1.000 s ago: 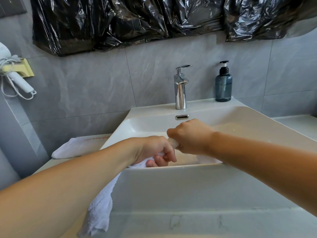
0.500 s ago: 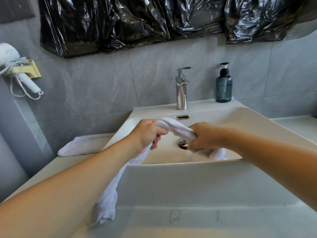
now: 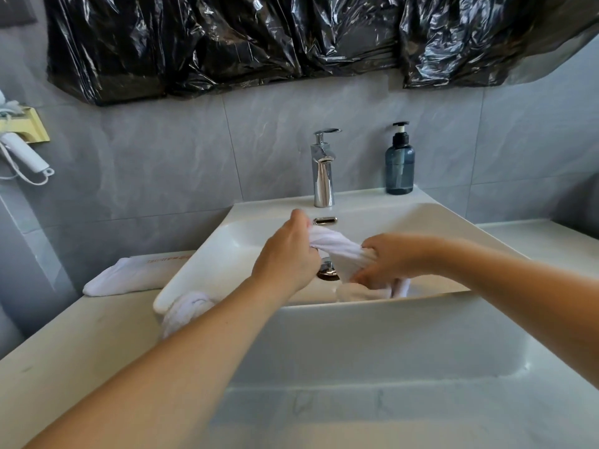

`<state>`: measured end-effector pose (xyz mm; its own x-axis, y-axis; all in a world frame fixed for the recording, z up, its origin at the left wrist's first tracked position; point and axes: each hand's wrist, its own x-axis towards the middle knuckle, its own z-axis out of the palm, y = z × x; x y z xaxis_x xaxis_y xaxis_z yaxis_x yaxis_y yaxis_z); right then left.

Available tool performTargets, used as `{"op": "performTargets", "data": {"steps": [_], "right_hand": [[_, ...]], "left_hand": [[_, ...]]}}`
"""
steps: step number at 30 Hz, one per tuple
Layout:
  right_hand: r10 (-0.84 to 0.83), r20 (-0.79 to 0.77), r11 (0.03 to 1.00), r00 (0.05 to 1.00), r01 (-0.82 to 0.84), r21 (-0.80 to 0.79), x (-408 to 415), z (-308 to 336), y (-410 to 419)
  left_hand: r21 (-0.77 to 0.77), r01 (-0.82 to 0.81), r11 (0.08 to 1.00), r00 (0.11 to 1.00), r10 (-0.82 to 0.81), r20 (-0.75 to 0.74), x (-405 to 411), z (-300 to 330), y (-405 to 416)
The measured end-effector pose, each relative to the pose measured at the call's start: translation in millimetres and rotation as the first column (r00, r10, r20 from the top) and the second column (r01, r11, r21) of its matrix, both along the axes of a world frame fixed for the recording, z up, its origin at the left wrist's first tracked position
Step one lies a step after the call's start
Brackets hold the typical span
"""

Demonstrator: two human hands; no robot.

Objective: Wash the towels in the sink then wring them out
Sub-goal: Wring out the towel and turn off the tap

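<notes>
Left hand: the left hand (image 3: 287, 257) is raised over the basin with its back to the camera, fingers curled round one end of the twisted white towel (image 3: 335, 246); the forearm runs back toward the near left corner.
Right hand: the right hand (image 3: 387, 259) comes in from the right, fingers clenched round the other end of the same towel, wrist bent slightly down.
Grip: both hands grasp the towel, which is wound into a tight rope between them, the left end higher than the right.
Towel position: it hangs above the sink (image 3: 453, 222); below the right hand its loose end drops into the basin, and on the left-hand side a bunched end (image 3: 189, 307) lies over the sink's near left rim, under the left forearm.
Below the grip: the metal drain (image 3: 329, 272) shows just under the twisted span, partly hidden by the left hand.
Beyond the grip: the overflow slot (image 3: 325, 221), then the chrome faucet (image 3: 323, 170) on the back ledge; the blue soap dispenser (image 3: 399, 163) stands to its right.
Left of the grip: a second folded white towel (image 3: 129, 275) lies on the counter (image 3: 64, 335) beside the sink.
Far left wall: a white hair dryer (image 3: 22, 153) hangs in a yellow holder.
Above: black plastic sheeting (image 3: 259, 40) covers the wall.
</notes>
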<state>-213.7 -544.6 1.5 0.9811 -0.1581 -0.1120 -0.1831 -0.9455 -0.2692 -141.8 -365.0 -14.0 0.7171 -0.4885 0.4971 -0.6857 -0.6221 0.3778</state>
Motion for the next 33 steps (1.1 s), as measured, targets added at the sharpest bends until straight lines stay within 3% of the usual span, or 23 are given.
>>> {"op": "performTargets", "data": {"steps": [4, 8, 11, 13, 14, 16, 19, 22, 24, 26, 28, 30, 33], "right_hand": [[-0.003, 0.134, 0.947, 0.991, -0.040, 0.318, -9.6, 3.7, -0.4], [-0.030, 0.277, 0.927, 0.960, -0.077, 0.367, -11.3, 11.5, -1.4], [-0.257, 0.409, 0.725, 0.875, -0.105, 0.680, -18.0, 24.1, -12.0], [-0.421, 0.429, 0.615, 0.799, -0.097, 0.783, -21.0, 29.7, -24.3], [-0.448, 0.442, 0.637, 0.777, -0.070, 0.768, -21.9, 30.1, -29.2], [-0.379, 0.468, 0.791, 0.798, 0.018, 0.611, -24.1, 27.6, -37.6], [-0.136, 0.246, 0.951, 0.960, 0.057, 0.303, -31.2, 21.7, -46.6], [0.024, -0.100, 0.914, 0.995, 0.018, 0.405, -39.8, 24.0, -45.8], [0.110, -0.202, 0.852, 0.973, 0.013, 0.524, -37.4, 26.8, -38.5], [0.154, -0.189, 0.777, 0.970, -0.001, 0.629, -28.2, 31.1, -24.8], [0.099, -0.083, 0.730, 0.992, -0.016, 0.683, -7.5, 27.2, -13.0], [0.059, -0.049, 0.757, 0.997, -0.013, 0.654, 9.1, 15.0, -2.5], [0.171, -0.145, 0.832, 0.975, -0.064, 0.551, 24.4, -8.2, 9.2]], "left_hand": [[-0.195, -0.234, 0.953, 0.952, 0.183, -0.245, 8.6, 1.9, 9.1], [-0.194, -0.304, 0.933, 0.921, 0.236, -0.310, 6.5, 2.2, 10.6], [-0.219, -0.387, 0.896, 0.888, 0.298, -0.350, 6.7, 4.5, 14.6], [-0.219, -0.414, 0.884, 0.877, 0.322, -0.357, 7.8, 4.2, 17.0], [-0.195, -0.391, 0.900, 0.888, 0.313, -0.336, 7.8, 3.0, 16.7], [-0.123, -0.319, 0.940, 0.914, 0.271, -0.302, 6.1, 0.3, 13.2], [-0.080, -0.218, 0.973, 0.936, 0.185, -0.298, 6.2, -1.5, 11.4], [-0.102, -0.148, 0.984, 0.959, 0.118, -0.258, 8.3, -1.4, 14.1], [-0.162, -0.108, 0.981, 0.970, 0.068, -0.231, 8.9, -2.5, 13.6], [-0.225, -0.067, 0.972, 0.979, 0.020, -0.205, 8.7, -2.8, 11.9], [-0.281, -0.024, 0.960, 0.987, -0.021, -0.157, 7.5, -1.5, 11.1], [-0.368, 0.017, 0.930, 0.993, -0.060, -0.104, 6.2, 0.8, 12.4], [-0.447, 0.032, 0.894, 0.994, -0.073, -0.076, 6.9, 2.4, 16.0]]}}
